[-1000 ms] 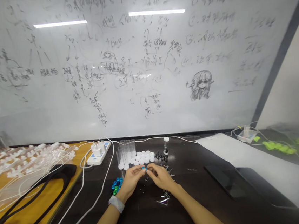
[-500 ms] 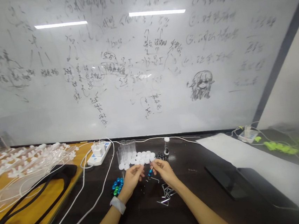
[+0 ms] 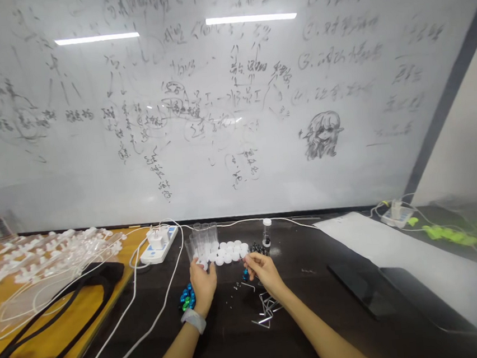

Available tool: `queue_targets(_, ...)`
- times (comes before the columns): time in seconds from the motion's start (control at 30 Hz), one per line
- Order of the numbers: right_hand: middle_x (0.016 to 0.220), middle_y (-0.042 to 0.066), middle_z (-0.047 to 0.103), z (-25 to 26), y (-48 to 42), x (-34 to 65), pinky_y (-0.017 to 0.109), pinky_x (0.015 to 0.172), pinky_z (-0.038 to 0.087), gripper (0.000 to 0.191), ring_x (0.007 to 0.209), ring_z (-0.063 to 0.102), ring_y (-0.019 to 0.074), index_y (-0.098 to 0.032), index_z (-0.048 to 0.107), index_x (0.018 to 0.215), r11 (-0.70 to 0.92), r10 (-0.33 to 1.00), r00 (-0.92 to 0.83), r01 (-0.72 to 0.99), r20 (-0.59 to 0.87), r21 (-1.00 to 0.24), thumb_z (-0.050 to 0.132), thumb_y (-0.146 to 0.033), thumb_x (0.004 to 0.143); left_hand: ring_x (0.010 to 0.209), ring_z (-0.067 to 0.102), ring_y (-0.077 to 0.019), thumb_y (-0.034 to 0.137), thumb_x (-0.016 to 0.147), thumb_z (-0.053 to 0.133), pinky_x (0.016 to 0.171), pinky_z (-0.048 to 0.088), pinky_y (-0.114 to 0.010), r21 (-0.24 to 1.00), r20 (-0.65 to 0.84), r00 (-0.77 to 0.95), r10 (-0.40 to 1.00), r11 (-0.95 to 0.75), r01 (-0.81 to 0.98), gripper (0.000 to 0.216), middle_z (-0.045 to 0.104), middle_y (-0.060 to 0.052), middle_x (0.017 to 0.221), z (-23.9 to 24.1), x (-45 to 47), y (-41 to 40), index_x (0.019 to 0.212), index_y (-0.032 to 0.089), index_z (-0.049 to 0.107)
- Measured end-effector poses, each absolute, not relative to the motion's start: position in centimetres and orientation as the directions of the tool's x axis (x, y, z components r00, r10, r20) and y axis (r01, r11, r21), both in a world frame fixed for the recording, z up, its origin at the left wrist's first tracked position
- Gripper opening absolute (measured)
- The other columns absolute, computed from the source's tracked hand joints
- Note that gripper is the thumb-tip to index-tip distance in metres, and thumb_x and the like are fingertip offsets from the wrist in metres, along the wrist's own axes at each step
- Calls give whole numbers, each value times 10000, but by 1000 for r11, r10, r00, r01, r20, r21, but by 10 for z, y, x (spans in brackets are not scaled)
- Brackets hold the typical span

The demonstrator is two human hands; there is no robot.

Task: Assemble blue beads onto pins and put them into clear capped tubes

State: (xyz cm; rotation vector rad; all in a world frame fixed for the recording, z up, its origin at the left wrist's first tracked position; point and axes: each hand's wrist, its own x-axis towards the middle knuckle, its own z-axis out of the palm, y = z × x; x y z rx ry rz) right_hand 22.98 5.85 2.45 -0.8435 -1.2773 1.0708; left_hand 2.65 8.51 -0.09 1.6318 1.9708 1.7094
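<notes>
My left hand (image 3: 203, 283) reaches to the front of a group of clear tubes (image 3: 205, 239), its thumb and fingers apart around a white cap at the base of the front ones. I cannot make out whether it touches a tube. My right hand (image 3: 264, 269) is closed in a pinch, with a small blue metallic part (image 3: 245, 275) hanging below its fingertips. White round caps (image 3: 227, 252) lie between and behind the hands. Blue and green metallic parts (image 3: 186, 297) sit left of my left wrist. L-shaped hex keys (image 3: 268, 309) lie below my right hand.
A capped clear tube (image 3: 266, 232) stands at the back beside small black parts (image 3: 257, 249). Tiny bits (image 3: 237, 285) are scattered in the middle. A power strip (image 3: 159, 245) and white cables are at left; a dark phone-like slab (image 3: 353, 292) and white sheet (image 3: 367, 245) at right.
My left hand has moved left and away from my right hand, to the tubes, with its fingers spreading. My right hand still holds the blue part, slightly more to the right.
</notes>
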Motion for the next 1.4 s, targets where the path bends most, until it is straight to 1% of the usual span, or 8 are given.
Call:
queue_targets(0.33, 596, -7, 606, 27, 57, 229, 221, 420, 435, 432, 424, 514, 102, -168, 666, 734, 297, 952, -20, -164, 304, -941, 712, -597, 757, 737, 708, -299, 322, 862, 532, 699, 456, -348, 757, 414, -370, 832, -88, 648, 526, 691, -55, 658, 10, 30, 83, 1306, 51, 456)
queue_targets(0.6, 591, -10, 604, 26, 57, 229, 217, 413, 431, 426, 414, 506, 94, -163, 657, 734, 299, 951, -24, -173, 307, -939, 708, -584, 769, 726, 710, -306, 340, 871, 549, 656, 404, -327, 748, 371, -340, 864, -62, 661, 392, 702, -65, 613, 14, 32, 80, 1181, 100, 563)
queue_targets(0.67, 619, -8, 617, 26, 58, 229, 215, 414, 438, 415, 423, 510, 93, -164, 659, 797, 301, 951, -5, -191, 308, -934, 712, -574, 768, 699, 701, -295, 351, 875, 549, 638, 389, -319, 737, 367, -308, 878, -72, 672, 338, 697, -61, 610, 14, 33, 78, 1118, 119, 590)
queue_targets(0.8, 664, -21, 625, 23, 61, 232, 219, 419, 464, 479, 464, 531, 109, -192, 623, 1071, 324, 946, 55, -231, 320, -917, 723, -549, 767, 627, 664, -266, 399, 857, 573, 614, 384, -308, 689, 418, -218, 882, -151, 709, 286, 644, -24, 575, 14, 38, 72, 1009, 159, 611)
queue_targets(0.87, 672, -21, 619, 23, 63, 235, 224, 433, 487, 465, 494, 551, 117, -199, 610, 1077, 343, 939, 82, -235, 333, -909, 713, -542, 780, 672, 658, -268, 408, 842, 591, 647, 413, -318, 634, 508, -158, 847, -243, 734, 246, 638, -34, 640, 14, 42, 66, 939, 183, 607)
queue_targets(0.97, 688, -17, 622, 26, 63, 238, 239, 470, 526, 393, 536, 579, 128, -208, 601, 974, 375, 926, 147, -234, 348, -897, 700, -541, 792, 838, 652, -291, 372, 835, 607, 760, 452, -351, 566, 635, -72, 769, -399, 721, 168, 653, -84, 826, 14, 46, 56, 884, 212, 593)
queue_targets(1.17, 770, 0, 654, 34, 63, 242, 289, 560, 571, 348, 646, 644, 168, -239, 550, 968, 453, 878, 291, -257, 379, -853, 663, -535, 826, 902, 653, -303, 311, 834, 654, 835, 466, -374, 666, 625, -6, 781, -529, 527, 176, 683, -90, 906, 16, 45, 46, 996, 243, 643)
queue_targets(1.4, 842, 23, 658, 31, 64, 241, 334, 666, 590, 328, 745, 678, 191, -237, 509, 979, 487, 851, 338, -220, 402, -845, 607, -533, 877, 1027, 631, -308, 226, 872, 609, 906, 482, -416, 589, 649, 98, 755, -579, 563, 307, 677, -115, 1061, 10, 38, 53, 1178, 232, 638)
